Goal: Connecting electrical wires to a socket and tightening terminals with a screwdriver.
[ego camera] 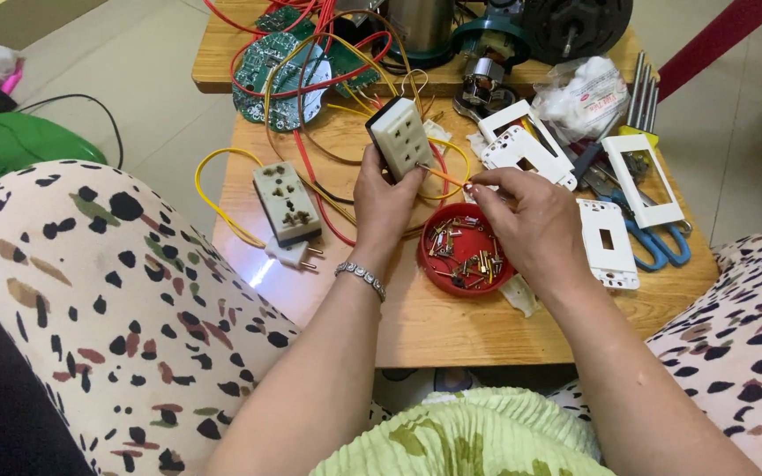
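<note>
A cream socket block (400, 137) is gripped upright in the left hand (384, 204) above the worktop's (451, 326) middle. A thin orange-handled tool (445, 176), pinched in the right hand's (531, 225) fingers (478, 187), is pointed leftward at the block's side.

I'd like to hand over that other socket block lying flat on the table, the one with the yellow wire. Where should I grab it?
Probably across the long sides of the socket block, coming from above. It lies flat, face up, its narrow body easy to pinch. Avoid the far end, where the yellow wire loops out, and the plug at its near end.
</note>
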